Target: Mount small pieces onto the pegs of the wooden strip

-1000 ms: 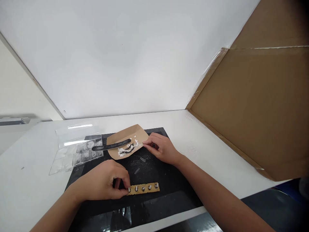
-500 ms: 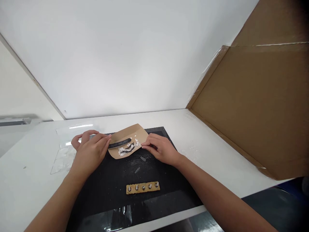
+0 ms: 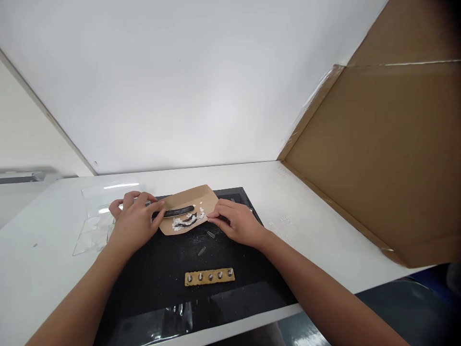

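Note:
A sheet of brown paper (image 3: 201,193), slightly curled, lies on the black mat (image 3: 169,269). My right hand (image 3: 236,222) pinches its right edge between thumb and fingertips. At the left side, my left hand (image 3: 135,218) has its thumb and fingers closed on the end of a black curved nail file (image 3: 178,211), which reaches over the paper. Below the file, small white flakes (image 3: 178,224) and a dark curved scrap (image 3: 189,221) rest on the paper. Two clear nail tips (image 3: 211,234) (image 3: 202,251) lie on the mat in front.
Nearer to me, a yellowish strip (image 3: 210,277) carries a row of several small posts. Clear plastic pieces (image 3: 90,235) lie on the white table (image 3: 32,269) to the left. Cardboard (image 3: 378,154) stands along the right, and a white wall (image 3: 187,86) rises behind.
The whole view has shifted a little. My left hand has slid slightly along the file, whose black end now shows under the fingers. My right hand keeps its pinch on the paper.

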`<action>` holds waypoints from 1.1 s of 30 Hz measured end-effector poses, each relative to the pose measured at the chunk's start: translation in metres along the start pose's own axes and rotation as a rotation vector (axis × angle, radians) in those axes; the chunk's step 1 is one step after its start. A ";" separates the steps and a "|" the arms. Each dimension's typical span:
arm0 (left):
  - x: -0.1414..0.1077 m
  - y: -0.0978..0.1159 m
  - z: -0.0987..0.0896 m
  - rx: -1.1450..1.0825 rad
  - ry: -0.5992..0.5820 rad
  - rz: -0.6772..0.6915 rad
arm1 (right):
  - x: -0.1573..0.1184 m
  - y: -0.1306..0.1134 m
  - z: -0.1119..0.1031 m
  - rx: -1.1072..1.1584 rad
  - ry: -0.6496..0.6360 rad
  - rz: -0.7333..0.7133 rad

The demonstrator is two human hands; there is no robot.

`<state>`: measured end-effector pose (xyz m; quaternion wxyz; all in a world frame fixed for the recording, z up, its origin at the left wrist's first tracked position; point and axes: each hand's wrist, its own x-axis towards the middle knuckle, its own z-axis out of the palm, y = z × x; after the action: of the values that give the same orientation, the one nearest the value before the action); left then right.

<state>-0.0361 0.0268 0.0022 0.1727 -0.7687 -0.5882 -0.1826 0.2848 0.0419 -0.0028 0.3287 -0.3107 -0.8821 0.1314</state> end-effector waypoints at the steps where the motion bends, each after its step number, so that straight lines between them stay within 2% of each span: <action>1: 0.000 0.000 0.000 -0.002 -0.019 0.002 | 0.000 0.000 0.000 0.000 -0.004 -0.002; 9: -0.002 0.001 0.000 -0.062 -0.076 0.019 | 0.002 -0.001 0.001 0.010 -0.015 0.002; 13: -0.001 0.006 -0.005 -0.087 -0.022 0.012 | 0.002 -0.001 0.002 -0.004 -0.019 0.009; 16: 0.000 0.012 -0.013 -0.112 0.070 0.047 | 0.002 -0.001 0.002 -0.006 0.006 0.014; 18: 0.001 0.016 -0.019 -0.182 0.129 0.064 | 0.002 -0.001 0.003 -0.003 0.043 0.016; 20: 0.001 0.021 -0.026 -0.312 0.136 0.043 | 0.003 -0.003 0.004 0.003 0.098 0.017; 24: -0.003 0.034 -0.035 -0.523 0.025 -0.006 | 0.008 -0.017 0.007 0.055 0.278 0.040; 27: -0.008 0.047 -0.035 -0.655 -0.057 -0.021 | 0.012 -0.031 0.011 0.079 0.389 0.032; 30: -0.015 0.060 -0.030 -0.801 -0.043 -0.124 | 0.013 -0.041 0.014 0.036 0.447 0.016; 33: -0.019 0.070 -0.028 -0.863 -0.011 -0.168 | 0.013 -0.043 0.016 -0.037 0.484 0.030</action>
<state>0.0243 -0.0203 0.0141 -0.1828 -0.7208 -0.5194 -0.4210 0.2464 0.0163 0.0101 0.5228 -0.3521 -0.7752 0.0419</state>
